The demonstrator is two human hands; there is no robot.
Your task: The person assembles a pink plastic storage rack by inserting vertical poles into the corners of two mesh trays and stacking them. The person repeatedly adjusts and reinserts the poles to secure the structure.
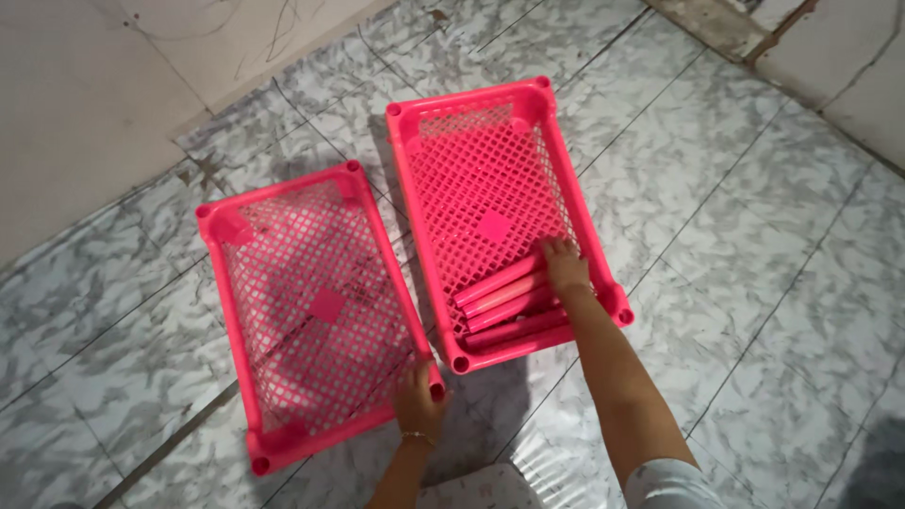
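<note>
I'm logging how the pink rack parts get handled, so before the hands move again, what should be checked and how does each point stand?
1. Right hand on the pink tubes: ok, fingers rest on their ends.
2. Tubes contained: ok, all lie inside the right tray.
3. Left hand steadying the left tray: ok, it grips the near corner.
4. Trays clear of each other: cannot tell, their near corners look very close.
5. Both trays flat on the tiled floor: ok.
6. Firm grasp on any tube: cannot tell.
</note>
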